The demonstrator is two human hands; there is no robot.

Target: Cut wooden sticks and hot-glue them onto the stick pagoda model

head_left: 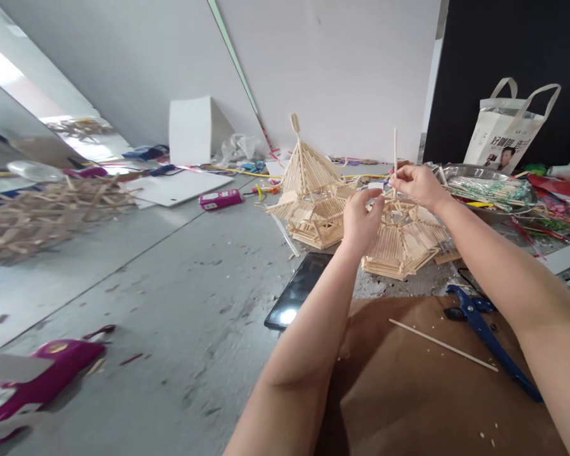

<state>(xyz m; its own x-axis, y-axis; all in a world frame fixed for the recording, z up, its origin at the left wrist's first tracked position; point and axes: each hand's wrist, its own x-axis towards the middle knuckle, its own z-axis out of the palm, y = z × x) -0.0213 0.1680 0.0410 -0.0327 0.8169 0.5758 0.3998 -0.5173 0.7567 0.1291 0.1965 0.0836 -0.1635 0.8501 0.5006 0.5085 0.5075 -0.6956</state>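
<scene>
My right hand (420, 186) pinches a thin wooden stick (396, 152), held upright over a low stick-built model roof (393, 248). Its panels slope out around an open middle, and the stick's lower end is partly hidden by my fingers. Beside that roof, my left hand (362, 218) hovers at its left edge, thumb and fingers apart, with no object visible in it. Just left stands a taller pagoda-like stick model (313, 180) with a pointed top, partly covered by my left hand.
A phone (300, 291) lies by my left forearm. On the brown sheet (408, 392) are a loose stick (444, 345) and blue-handled cutters (496, 348). A metal bowl (491, 190) of sticks is at right. Purple tools (221, 199) and a cloth bag (501, 136) stand farther out.
</scene>
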